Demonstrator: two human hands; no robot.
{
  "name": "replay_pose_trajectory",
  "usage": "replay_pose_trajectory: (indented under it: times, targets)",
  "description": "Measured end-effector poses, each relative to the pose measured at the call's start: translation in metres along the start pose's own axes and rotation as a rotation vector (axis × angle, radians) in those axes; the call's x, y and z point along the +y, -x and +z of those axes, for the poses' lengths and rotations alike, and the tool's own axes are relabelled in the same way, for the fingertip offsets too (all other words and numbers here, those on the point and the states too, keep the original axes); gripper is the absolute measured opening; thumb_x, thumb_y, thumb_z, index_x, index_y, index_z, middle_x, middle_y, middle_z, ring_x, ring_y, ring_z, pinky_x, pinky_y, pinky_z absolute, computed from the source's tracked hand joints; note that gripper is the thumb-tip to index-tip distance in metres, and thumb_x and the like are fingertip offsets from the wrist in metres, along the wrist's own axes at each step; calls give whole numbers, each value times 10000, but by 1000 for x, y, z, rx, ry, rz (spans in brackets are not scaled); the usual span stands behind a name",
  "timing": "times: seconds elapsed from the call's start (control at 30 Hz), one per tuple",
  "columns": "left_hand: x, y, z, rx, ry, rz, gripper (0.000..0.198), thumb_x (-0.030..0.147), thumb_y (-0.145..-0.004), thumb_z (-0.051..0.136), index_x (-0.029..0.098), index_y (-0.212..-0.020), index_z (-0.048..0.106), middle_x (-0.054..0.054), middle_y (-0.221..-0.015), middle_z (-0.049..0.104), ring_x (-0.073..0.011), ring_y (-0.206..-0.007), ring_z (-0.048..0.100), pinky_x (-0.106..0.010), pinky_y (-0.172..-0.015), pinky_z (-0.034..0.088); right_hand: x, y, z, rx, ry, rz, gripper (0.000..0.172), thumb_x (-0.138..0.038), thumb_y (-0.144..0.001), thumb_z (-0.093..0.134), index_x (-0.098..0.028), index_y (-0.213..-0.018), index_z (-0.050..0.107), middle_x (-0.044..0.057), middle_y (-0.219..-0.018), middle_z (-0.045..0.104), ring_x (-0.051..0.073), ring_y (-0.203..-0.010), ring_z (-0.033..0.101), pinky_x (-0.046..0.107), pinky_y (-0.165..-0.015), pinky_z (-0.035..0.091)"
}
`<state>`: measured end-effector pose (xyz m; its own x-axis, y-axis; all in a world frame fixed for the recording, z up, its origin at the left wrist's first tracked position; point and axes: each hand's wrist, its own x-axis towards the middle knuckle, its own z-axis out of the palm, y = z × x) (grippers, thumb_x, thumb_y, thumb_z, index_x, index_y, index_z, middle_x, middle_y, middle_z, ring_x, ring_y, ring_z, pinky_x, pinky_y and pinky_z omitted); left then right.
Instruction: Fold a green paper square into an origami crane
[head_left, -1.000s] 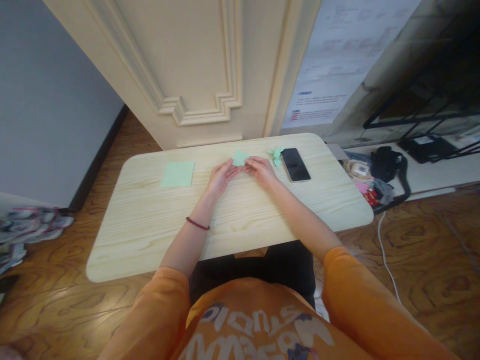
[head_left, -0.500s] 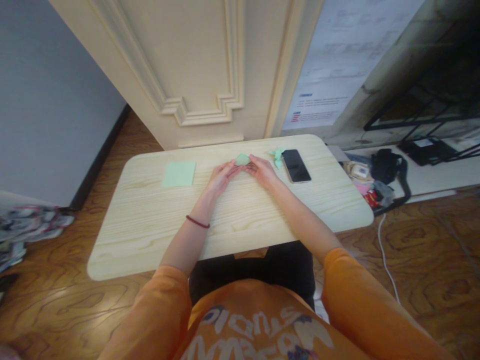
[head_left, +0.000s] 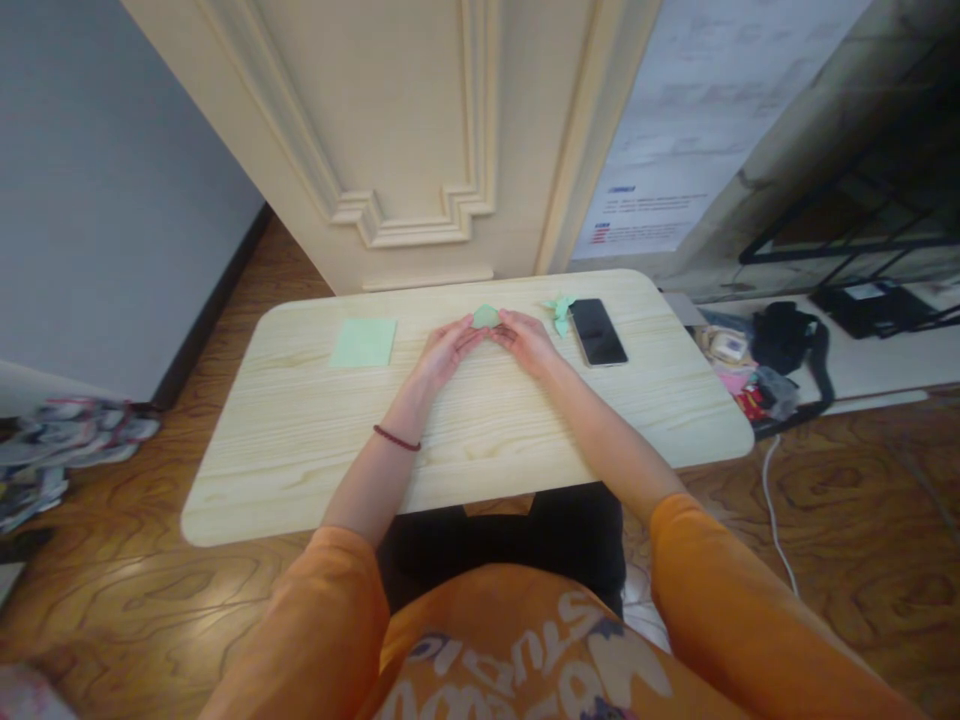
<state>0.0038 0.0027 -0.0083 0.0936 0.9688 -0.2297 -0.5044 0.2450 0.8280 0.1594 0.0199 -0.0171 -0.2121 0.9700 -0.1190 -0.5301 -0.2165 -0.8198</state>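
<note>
A small folded piece of green paper (head_left: 485,317) is held between my two hands near the far edge of the table. My left hand (head_left: 448,347) pinches its left side, fingers closed on it. On the other side, my right hand (head_left: 527,341) grips the right edge with thumb and fingers. The fingers cover the paper's lower part, so its full shape is hidden. To the left lies a square stack of green paper (head_left: 364,343). A folded green paper figure (head_left: 560,313) rests right of my right hand, touching or close beside a phone (head_left: 598,332).
The pale wooden table (head_left: 300,440) has rounded corners and stands against a cream panelled door (head_left: 409,120). At right, a low shelf (head_left: 870,350) holds a black bag (head_left: 780,335) and small packets. A white cable (head_left: 770,500) hangs to the floor. Shoes (head_left: 82,432) stand at left.
The view has shifted slightly, so the table and its things appear a little further right. Both hands keep hold of the folded paper in nearly the same pose.
</note>
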Motion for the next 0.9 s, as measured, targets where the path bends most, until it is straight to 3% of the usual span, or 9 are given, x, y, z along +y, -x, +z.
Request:
replay_pose_trajectory:
  times: [0.4,0.53,0.73,0.9]
  targets:
    - [1,-3,1,21,-28,-21,118,212,-858,641,123,-823,711,-81,-833,754,-170,-1001,704,-313,-1056,467,0,-4,-7,-74,11,10,262,-248,-547,868,-195,-754,717,-19,-803,733,118,-800,663,265,-900,527]
    - [-3,-4,5,7,-70,37,105,236,-794,718,132,-802,712,-71,-848,759,-181,-1006,700,-329,-1044,465,-2,-6,-9,-80,42,11,226,-199,-599,821,-195,-800,716,-6,-844,742,125,-844,665,286,-961,504]
    - [-4,-1,9,-61,-129,86,109,204,-696,787,143,-762,726,-36,-827,751,-151,-898,696,-305,-991,481,-5,-5,-10,-116,50,25,255,-108,-628,746,-208,-861,711,-29,-790,737,116,-814,674,277,-936,519]
    - [-4,-1,5,-105,-213,111,217,146,-599,809,154,-802,734,-34,-857,749,-177,-968,678,-325,-1022,442,-4,-5,-11,-146,66,45,344,-58,-617,692,-193,-933,695,-19,-774,735,117,-797,674,267,-914,515]
